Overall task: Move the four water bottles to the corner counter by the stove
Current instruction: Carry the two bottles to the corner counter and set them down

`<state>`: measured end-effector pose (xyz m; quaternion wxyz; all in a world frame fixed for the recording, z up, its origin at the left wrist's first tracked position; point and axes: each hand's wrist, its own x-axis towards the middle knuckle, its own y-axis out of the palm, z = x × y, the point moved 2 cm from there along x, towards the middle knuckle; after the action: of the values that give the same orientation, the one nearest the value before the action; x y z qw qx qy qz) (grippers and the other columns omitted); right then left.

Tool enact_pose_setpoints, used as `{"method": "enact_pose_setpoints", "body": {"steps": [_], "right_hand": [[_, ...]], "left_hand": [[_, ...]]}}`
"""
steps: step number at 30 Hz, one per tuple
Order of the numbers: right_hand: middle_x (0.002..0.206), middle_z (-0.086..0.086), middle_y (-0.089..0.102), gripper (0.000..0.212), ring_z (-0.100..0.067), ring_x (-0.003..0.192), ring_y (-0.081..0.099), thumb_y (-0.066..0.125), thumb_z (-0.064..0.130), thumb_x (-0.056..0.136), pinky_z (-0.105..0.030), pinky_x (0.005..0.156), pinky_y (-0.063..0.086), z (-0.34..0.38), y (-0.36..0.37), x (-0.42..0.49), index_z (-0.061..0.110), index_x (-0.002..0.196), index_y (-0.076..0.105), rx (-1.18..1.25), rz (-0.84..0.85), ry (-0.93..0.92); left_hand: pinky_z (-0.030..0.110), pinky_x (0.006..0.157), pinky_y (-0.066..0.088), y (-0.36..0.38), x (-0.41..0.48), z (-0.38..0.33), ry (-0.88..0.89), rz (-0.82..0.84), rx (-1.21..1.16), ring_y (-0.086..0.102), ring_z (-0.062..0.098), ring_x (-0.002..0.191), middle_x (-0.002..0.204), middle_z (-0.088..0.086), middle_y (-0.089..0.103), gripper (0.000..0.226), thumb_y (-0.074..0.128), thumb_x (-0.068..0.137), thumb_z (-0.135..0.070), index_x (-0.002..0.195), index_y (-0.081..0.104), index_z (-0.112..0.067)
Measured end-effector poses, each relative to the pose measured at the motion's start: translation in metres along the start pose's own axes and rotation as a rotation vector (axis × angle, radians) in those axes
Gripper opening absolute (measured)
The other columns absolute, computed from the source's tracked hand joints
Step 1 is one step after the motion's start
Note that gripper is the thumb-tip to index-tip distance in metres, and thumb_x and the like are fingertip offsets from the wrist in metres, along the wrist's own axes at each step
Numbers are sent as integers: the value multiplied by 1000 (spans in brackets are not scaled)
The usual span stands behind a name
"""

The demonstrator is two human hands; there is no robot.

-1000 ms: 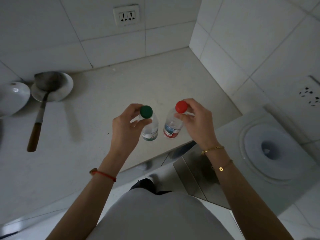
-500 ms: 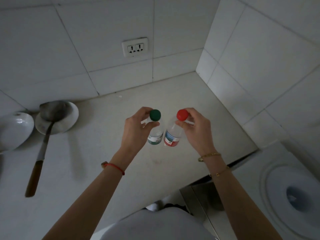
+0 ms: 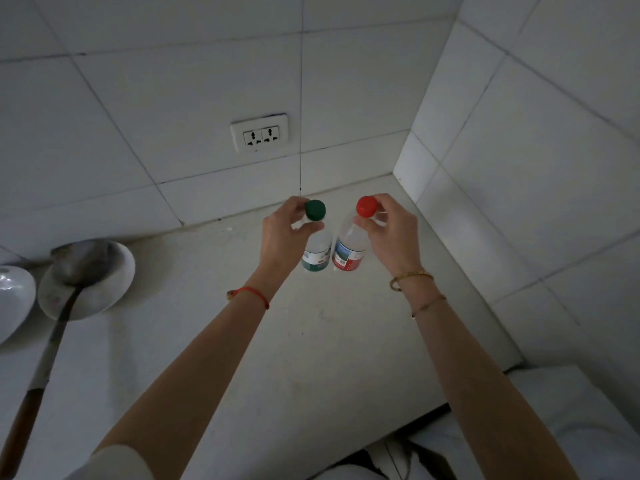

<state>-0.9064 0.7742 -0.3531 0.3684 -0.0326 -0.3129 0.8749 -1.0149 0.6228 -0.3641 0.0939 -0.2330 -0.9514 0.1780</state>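
Note:
Two small clear water bottles are upright side by side over the white corner counter (image 3: 311, 341). My left hand (image 3: 282, 237) grips the green-capped bottle (image 3: 317, 252) by its neck, just under the cap. My right hand (image 3: 389, 233) holds the red-capped bottle (image 3: 348, 252) the same way, fingers around the neck. The bottles nearly touch each other. Whether their bases rest on the counter I cannot tell. No other bottles are in sight.
A white plate (image 3: 114, 289) with a metal ladle (image 3: 52, 341) in it lies at the left, its wooden handle pointing toward me; another white bowl (image 3: 14, 299) sits beside it. A wall socket (image 3: 259, 132) is on the tiled back wall. The side wall closes the corner at right.
Both hands have carried the bottles forward, from near the counter's front edge toward the back corner. The view has tilted up, and the round appliance at right has left the frame.

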Motion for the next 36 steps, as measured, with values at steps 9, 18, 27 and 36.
{"method": "enact_pose_setpoints", "body": {"steps": [9,18,27,36], "right_hand": [[107,-4,68,32,-16,97,62,73,26,80,-31,90,50,-46,0,101,15,107,61,-25,-43,45],[106,-5,68,32,-15,95,58,73,26,81,-38,96,49,-95,-8,179,12,108,61,-34,-73,73],[98,5,64,29,-10,91,57,73,25,81,-31,95,48,-131,-7,246,17,106,62,8,-150,109],[98,4,61,30,-11,91,55,73,20,80,-29,89,47,-144,-14,293,12,107,62,-18,-155,83]], "left_hand": [[25,92,46,73,96,-4,-24,48,-25,61,15,103,105,-2,68,33,76,77,-11,107,63,-10],[28,91,47,140,172,6,-94,23,-42,60,16,104,110,1,69,33,76,78,-12,108,63,-12],[32,93,51,183,225,2,-75,5,-50,62,16,102,106,-1,69,33,77,77,-15,107,64,-11],[30,89,52,211,263,-5,-77,-14,-47,62,14,98,106,0,70,37,79,75,-17,108,64,-13]]}}
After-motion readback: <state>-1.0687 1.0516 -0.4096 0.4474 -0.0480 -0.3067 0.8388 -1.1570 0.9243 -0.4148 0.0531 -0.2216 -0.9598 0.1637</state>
